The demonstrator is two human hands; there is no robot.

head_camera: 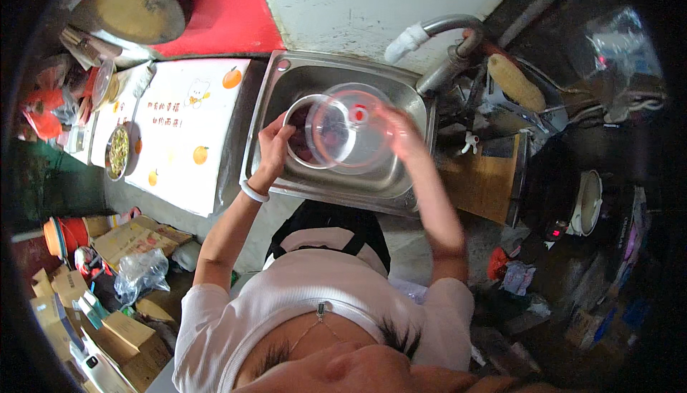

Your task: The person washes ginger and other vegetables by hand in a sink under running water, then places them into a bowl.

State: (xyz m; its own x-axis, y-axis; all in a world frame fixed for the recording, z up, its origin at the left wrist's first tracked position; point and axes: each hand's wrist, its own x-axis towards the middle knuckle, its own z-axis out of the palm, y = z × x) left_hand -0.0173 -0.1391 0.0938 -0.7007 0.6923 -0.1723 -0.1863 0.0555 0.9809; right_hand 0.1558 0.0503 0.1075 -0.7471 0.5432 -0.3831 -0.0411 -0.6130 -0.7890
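My left hand point(275, 146) grips the near left rim of a round bowl point(312, 166), its thumb over the edge. Dark reddish-purple pieces point(299, 134), too shaded to identify, lie inside. A clear round lid point(349, 148) with a red ring and a red knob or vent at its middle overlaps the bowl's right side. On the lid's right edge is my right hand point(396, 132), blurred by motion. Both are over a stainless steel sink point(333, 199); whether the lid touches the bowl cannot be told.
A curved faucet point(451, 21) with a white-wrapped spout rises behind the sink. Left stands a counter with an orange-printed white cover point(177, 151) and a bowl of chopped food point(117, 152). A loofah point(515, 82) hangs right. Cardboard boxes point(129, 331) crowd the lower left.
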